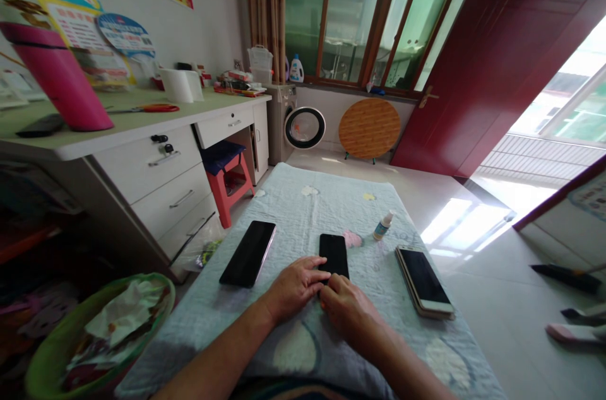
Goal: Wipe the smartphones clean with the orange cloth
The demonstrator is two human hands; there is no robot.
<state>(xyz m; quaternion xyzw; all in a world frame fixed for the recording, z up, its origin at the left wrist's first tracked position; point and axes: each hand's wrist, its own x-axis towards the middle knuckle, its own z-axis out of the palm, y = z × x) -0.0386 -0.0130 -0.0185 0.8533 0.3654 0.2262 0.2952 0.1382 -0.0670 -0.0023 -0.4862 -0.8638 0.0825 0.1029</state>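
A black smartphone (334, 253) lies flat on the cloth-covered table between my hands. My left hand (296, 289) rests its outstretched fingers on the phone's left edge and lower end. At that same lower end, my right hand (344, 306) has its fingers curled in; whatever they pinch is hidden. Off to the left lies a larger black phone (249, 253), screen up. On the right, a white-framed phone (426, 280) lies in or on a beige case. A small spray bottle (382, 226) with a white cap stands beyond it.
The light blue patterned cloth (303, 349) covers the table. A green waste basket (40, 365) stands at the lower left. Along the left wall, a desk (227, 111) holds a pink tumbler (71, 84), scissors (158, 108) and a paper roll (177, 86). A red stool (230, 188) sits under it.
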